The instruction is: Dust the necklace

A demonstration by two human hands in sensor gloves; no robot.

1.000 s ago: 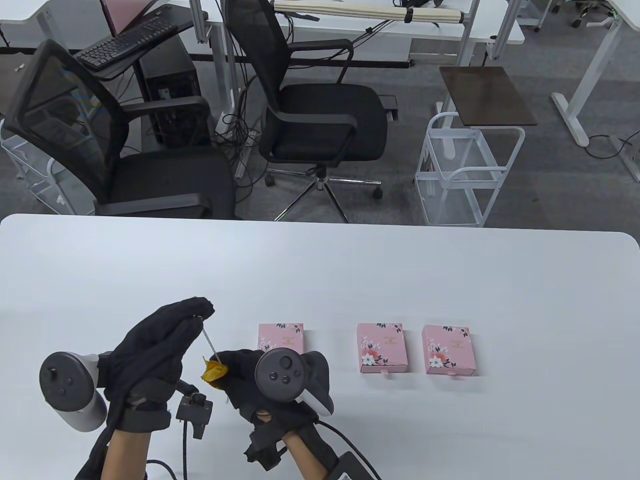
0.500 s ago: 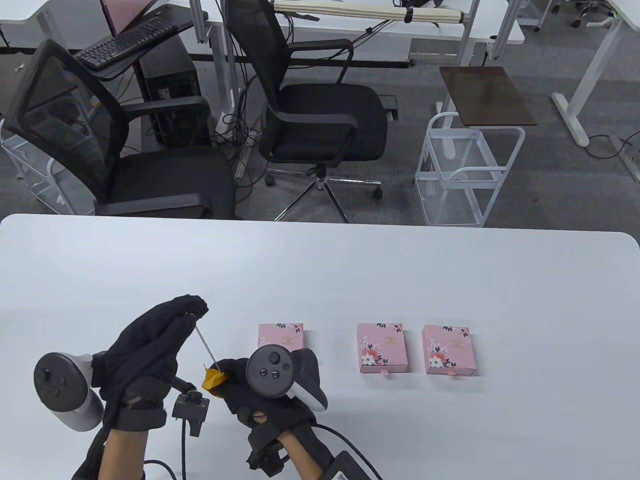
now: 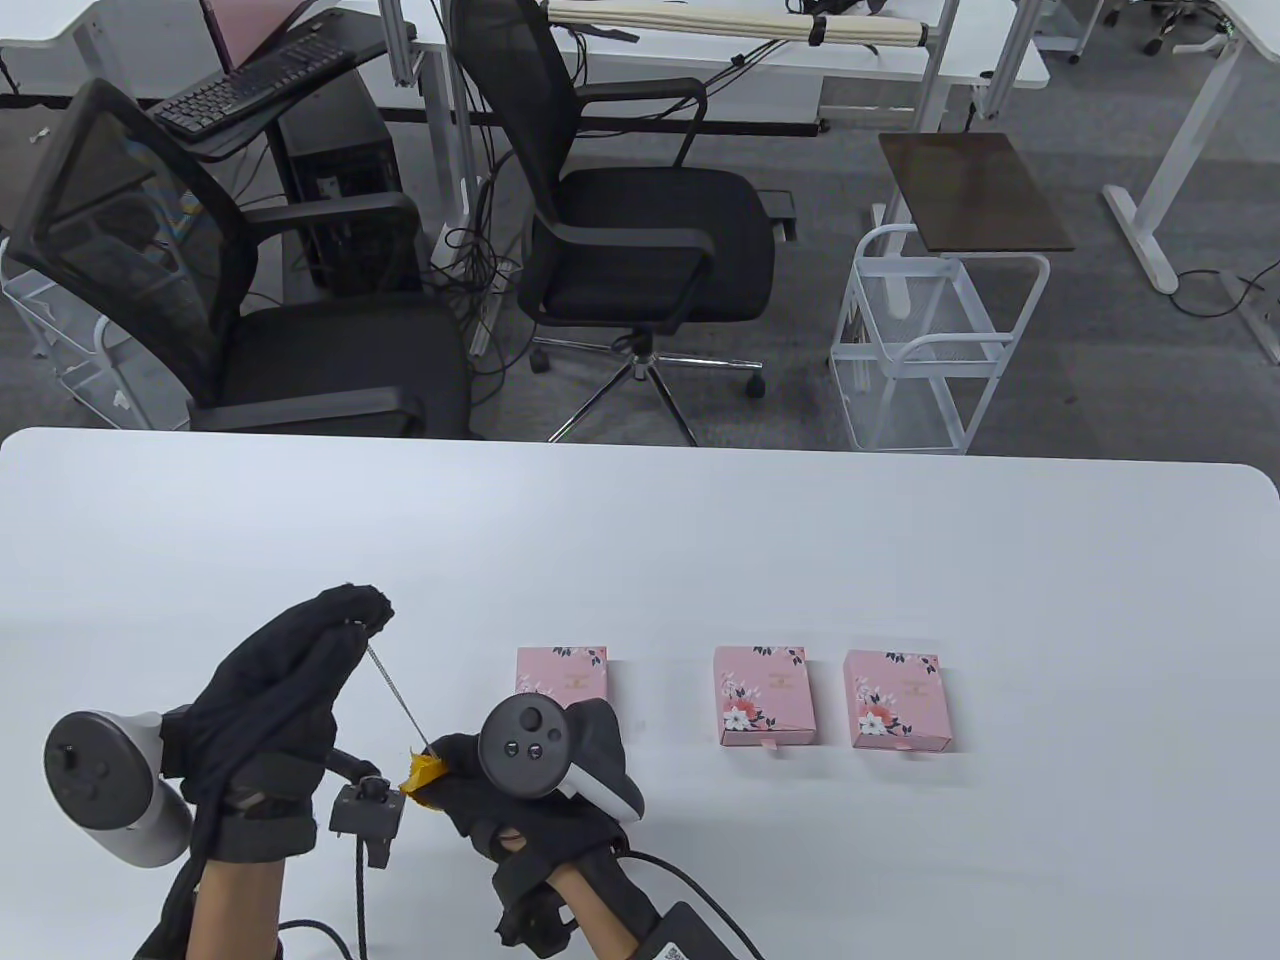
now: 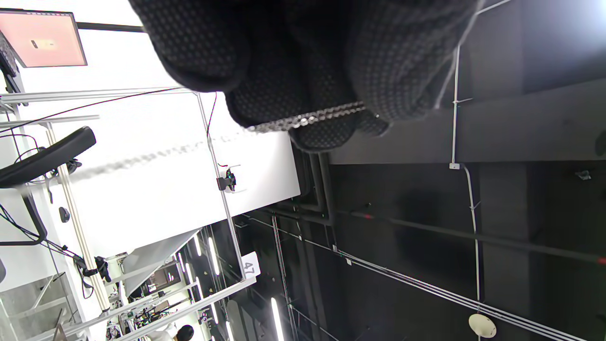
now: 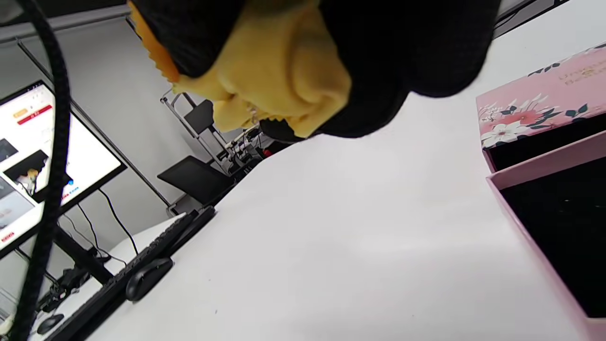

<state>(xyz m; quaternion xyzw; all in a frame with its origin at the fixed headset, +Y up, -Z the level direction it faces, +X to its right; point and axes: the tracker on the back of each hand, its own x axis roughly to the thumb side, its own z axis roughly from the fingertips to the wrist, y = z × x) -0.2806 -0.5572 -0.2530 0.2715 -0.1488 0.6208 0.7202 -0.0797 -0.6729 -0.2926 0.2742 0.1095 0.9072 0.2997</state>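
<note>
A thin silver necklace chain (image 3: 394, 693) is stretched taut between my two hands above the table's near left part. My left hand (image 3: 362, 611) pinches its upper end; in the left wrist view the chain (image 4: 307, 119) lies across the gloved fingertips (image 4: 326, 137). My right hand (image 3: 455, 762) grips a small yellow cloth (image 3: 422, 771) folded around the chain's lower end. From the right wrist the cloth (image 5: 279, 80) is bunched between thumb and fingers. The part of the chain inside the cloth is hidden.
Three pink floral boxes stand in a row on the white table (image 3: 900, 560): one (image 3: 561, 672) just right of my right hand, two more (image 3: 764, 695) (image 3: 896, 699) further right. In the right wrist view the nearest box (image 5: 544, 156) is open with a dark inside. Office chairs stand beyond the far edge.
Both hands have drifted left and a little toward me. The visible stretch of chain between them has grown longer as the cloth slid down along it.
</note>
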